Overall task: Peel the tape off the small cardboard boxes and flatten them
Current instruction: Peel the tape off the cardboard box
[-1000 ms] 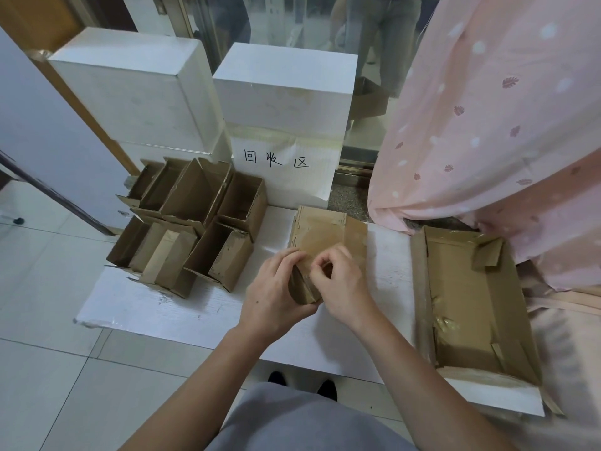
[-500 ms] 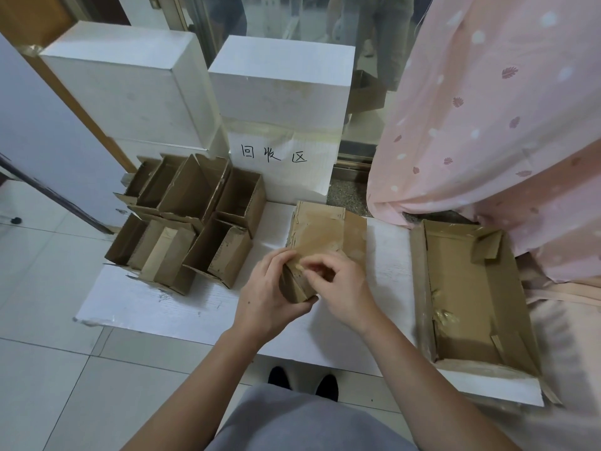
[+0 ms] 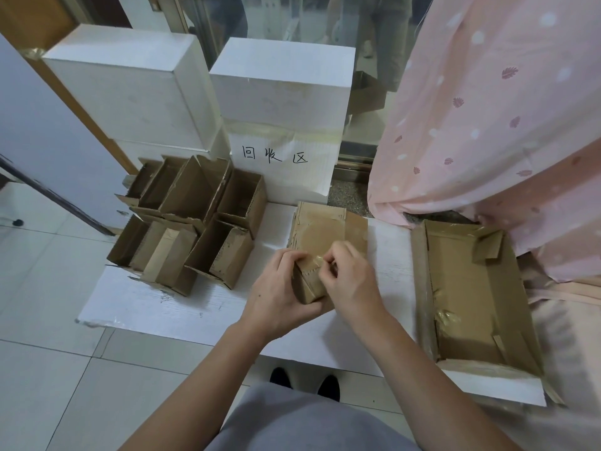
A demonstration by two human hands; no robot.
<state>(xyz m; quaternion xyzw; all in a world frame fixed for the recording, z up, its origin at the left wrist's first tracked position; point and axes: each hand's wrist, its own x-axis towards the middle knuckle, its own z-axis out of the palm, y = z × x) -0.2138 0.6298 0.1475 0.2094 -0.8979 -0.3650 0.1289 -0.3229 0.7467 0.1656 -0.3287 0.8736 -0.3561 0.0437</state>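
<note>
Now peeling | left hand gripped small box | right hand pinched tape | best pulled low, slowly

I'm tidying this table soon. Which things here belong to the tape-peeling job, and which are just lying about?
In the job:
small box, held by left hand
tape, pinched by right hand
open small boxes, waiting
flattened cardboard

Lying about:
large cardboard tray
white boxes
paper sign
pink cloth
</note>
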